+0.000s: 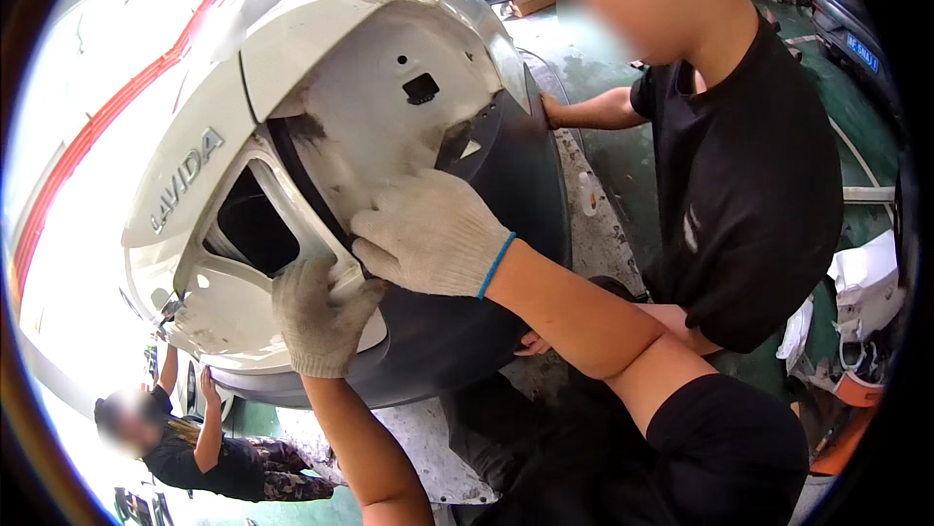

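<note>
A white car's rear, with its lamp recess bare, stands in front of me; a dark grey bumper wraps its lower part. Both my hands wear off-white knit gloves. My right hand has its fingers closed together at the gap beside the white trunk lid, above the bumper; what its fingertips hold, if anything, is hidden. Lower and to the left, my left hand lies against the trunk lid's lower corner, thumb apart from the fingers. A dark rectangular opening in the lid is beside it.
At right, a person in a black shirt has one hand on the bumper's side end. Another person reaches toward the bumper's far end. Car parts lie at the right; a dark vehicle stands behind.
</note>
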Tool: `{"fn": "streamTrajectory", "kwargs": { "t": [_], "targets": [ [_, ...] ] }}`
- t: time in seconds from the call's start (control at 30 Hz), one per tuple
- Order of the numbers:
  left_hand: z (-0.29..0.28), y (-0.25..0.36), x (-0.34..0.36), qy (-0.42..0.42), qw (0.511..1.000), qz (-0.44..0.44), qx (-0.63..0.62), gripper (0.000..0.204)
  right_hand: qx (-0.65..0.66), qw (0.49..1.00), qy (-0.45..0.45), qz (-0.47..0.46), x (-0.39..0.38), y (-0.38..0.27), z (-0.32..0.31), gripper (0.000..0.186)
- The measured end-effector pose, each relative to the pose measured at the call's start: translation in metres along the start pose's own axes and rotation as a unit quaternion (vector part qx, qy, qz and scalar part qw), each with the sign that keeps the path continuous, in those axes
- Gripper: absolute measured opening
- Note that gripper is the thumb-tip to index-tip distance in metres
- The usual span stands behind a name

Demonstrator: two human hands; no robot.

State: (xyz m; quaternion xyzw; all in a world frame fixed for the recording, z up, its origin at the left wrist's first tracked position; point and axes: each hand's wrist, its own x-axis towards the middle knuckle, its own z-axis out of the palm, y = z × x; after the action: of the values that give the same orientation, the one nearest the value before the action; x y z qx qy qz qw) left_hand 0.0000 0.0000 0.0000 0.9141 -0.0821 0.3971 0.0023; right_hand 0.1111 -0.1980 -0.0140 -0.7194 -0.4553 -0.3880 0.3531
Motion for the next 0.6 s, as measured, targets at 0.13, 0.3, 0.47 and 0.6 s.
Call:
{"fn": "streamTrajectory", "kwargs": {
  "t": [0.13, 0.3, 0.47, 0.6],
  "targets": [
    [0.000, 0.005, -0.002, 0.007, 1.000, -0.018, -0.009, 0.059, 0.000, 1.000, -0.004, 0.004, 0.002, -0.003, -0.005, 0.024],
    [0.006, 0.006, -0.004, 0.021, 1.000, -0.017, -0.014, 0.063, -0.031, 0.999, -0.027, 0.025, -0.001, -0.004, 0.001, 0.026],
    [-0.001, 0.001, -0.002, 0.028, 1.000, -0.004, -0.004, 0.056, -0.063, 0.996, -0.047, 0.039, 0.007, -0.010, 0.003, 0.030],
    [-0.002, -0.001, -0.003, 0.020, 0.999, -0.017, -0.026, 0.058, -0.094, 0.991, -0.080, 0.044, 0.009, -0.013, 0.003, 0.027]
  ]
}}
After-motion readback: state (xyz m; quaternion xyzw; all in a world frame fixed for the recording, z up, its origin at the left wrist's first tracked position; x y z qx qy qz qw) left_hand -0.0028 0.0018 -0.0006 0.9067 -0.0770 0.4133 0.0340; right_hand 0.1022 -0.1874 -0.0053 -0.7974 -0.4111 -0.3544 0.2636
